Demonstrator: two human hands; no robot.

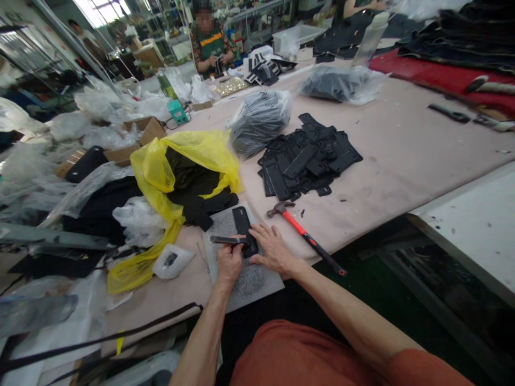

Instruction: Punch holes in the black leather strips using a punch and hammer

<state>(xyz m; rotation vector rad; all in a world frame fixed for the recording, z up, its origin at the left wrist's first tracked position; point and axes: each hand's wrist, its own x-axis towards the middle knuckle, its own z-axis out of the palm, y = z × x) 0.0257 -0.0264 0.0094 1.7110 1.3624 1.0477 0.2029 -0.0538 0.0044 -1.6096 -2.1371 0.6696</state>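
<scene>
On a speckled grey board (251,281) lies a black piece (242,221) with a small light label near its top. My left hand (230,261) is closed round a dark metal tool (227,240), whose right end is over the black piece. My right hand (272,249) rests at the right edge of the same piece, fingers spread. A claw hammer (300,229) with a red and black handle lies to the right of the board. Beyond it is a pile of black pieces (308,155).
A yellow bag (153,163) with black material stands left of the pile. Clear plastic bags (261,118) sit behind it. A small white bag (173,261) lies left of the board. The table edge (362,228) runs at the right. Another person (211,45) is at the far side.
</scene>
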